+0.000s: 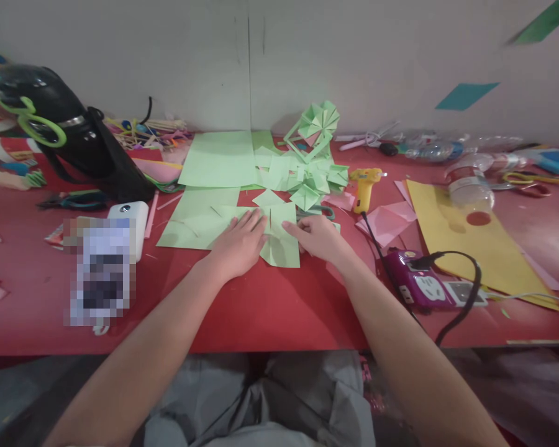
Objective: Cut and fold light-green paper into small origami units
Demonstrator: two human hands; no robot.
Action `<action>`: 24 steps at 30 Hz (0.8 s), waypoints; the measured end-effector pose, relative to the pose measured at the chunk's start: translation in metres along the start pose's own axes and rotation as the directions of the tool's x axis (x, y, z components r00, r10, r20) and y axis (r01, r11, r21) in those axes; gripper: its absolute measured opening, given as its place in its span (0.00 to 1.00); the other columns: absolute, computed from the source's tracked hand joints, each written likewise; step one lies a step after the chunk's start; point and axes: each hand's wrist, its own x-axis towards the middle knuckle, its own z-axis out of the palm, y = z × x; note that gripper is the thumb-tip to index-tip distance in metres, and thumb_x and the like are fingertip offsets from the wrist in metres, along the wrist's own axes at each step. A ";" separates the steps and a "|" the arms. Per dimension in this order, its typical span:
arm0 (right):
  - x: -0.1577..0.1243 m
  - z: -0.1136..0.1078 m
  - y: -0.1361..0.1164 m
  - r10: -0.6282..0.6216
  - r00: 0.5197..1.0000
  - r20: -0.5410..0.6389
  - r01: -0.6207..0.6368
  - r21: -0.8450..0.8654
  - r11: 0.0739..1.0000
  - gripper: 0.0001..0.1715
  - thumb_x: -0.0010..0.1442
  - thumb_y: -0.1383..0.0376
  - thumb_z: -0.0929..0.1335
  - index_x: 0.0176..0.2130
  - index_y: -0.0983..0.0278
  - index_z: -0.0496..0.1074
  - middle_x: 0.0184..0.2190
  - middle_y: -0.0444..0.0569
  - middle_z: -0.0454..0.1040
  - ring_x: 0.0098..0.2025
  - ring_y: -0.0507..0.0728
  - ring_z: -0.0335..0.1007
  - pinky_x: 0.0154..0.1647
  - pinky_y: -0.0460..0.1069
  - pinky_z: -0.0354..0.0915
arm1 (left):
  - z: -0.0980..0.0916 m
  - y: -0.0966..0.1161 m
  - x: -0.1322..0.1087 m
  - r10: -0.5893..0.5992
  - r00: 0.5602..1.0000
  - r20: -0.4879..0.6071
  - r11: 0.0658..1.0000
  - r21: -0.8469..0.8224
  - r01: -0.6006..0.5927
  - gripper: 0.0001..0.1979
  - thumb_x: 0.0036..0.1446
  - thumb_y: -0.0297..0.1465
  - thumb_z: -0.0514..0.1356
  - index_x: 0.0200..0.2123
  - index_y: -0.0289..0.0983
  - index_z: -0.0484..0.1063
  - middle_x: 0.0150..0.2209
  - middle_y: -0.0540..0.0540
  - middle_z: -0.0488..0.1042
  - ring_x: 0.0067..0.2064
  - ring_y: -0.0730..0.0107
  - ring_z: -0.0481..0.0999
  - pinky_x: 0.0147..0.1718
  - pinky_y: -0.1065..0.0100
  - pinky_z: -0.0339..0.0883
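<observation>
Left hand [239,243], right hand [317,238] pressing green paper [279,239], table edge [279,347] near

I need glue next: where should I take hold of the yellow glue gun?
Probably the yellow glue gun by its handle, which points toward you; come from the near side with the right hand, clear of the barrel's tip.

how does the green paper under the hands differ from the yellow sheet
The green paper is creased and folded, pressed by the left hand and right hand; the yellow sheet lies flat and unfolded, no hand on it. The green paper looks smaller than the yellow sheet. Both lie on the red table.
</observation>
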 end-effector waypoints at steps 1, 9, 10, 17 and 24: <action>-0.001 -0.001 0.001 -0.003 1.000 0.022 0.002 0.031 1.000 0.28 0.60 0.47 0.66 0.19 0.62 0.60 0.15 0.44 0.70 0.19 0.50 0.61 0.24 0.47 0.56 | 0.000 0.000 0.000 -0.004 1.000 0.003 1.000 0.000 0.004 0.30 0.71 0.37 0.37 0.71 0.31 0.48 0.74 0.40 0.40 0.74 0.55 0.38 0.70 0.48 0.42; 0.000 -0.002 0.004 -0.009 0.998 0.067 0.010 -0.015 1.000 0.24 0.61 0.54 0.65 0.19 0.62 0.60 0.15 0.43 0.71 0.18 0.49 0.60 0.21 0.46 0.56 | 0.004 0.001 0.004 -0.053 0.996 0.067 0.999 -0.001 0.053 0.35 0.69 0.45 0.35 0.73 0.31 0.39 0.74 0.43 0.29 0.74 0.59 0.30 0.71 0.50 0.33; 0.001 -0.002 0.003 -0.011 0.998 0.063 0.013 -0.028 1.000 0.23 0.60 0.55 0.65 0.19 0.62 0.60 0.15 0.43 0.71 0.18 0.49 0.60 0.21 0.46 0.56 | 0.005 0.001 0.004 -0.054 0.996 0.068 0.999 0.002 0.054 0.35 0.69 0.45 0.35 0.73 0.31 0.38 0.74 0.44 0.29 0.74 0.59 0.30 0.71 0.50 0.33; -0.001 -0.004 0.004 -0.006 0.998 0.063 0.007 -0.019 1.000 0.24 0.60 0.54 0.66 0.19 0.62 0.62 0.16 0.44 0.72 0.18 0.50 0.63 0.21 0.46 0.57 | 0.005 -0.001 0.003 -0.060 0.996 0.072 0.998 0.004 0.060 0.35 0.69 0.46 0.34 0.73 0.33 0.39 0.74 0.46 0.29 0.74 0.61 0.30 0.71 0.51 0.33; -0.007 -0.011 0.003 0.006 0.974 0.225 -0.016 0.039 0.999 0.31 0.59 0.45 0.67 0.17 0.62 0.62 0.16 0.47 0.73 0.14 0.48 0.61 0.19 0.45 0.59 | 0.001 0.000 0.003 -0.058 0.994 0.088 0.998 -0.011 0.059 0.34 0.69 0.43 0.34 0.73 0.33 0.36 0.74 0.46 0.27 0.74 0.62 0.29 0.71 0.50 0.32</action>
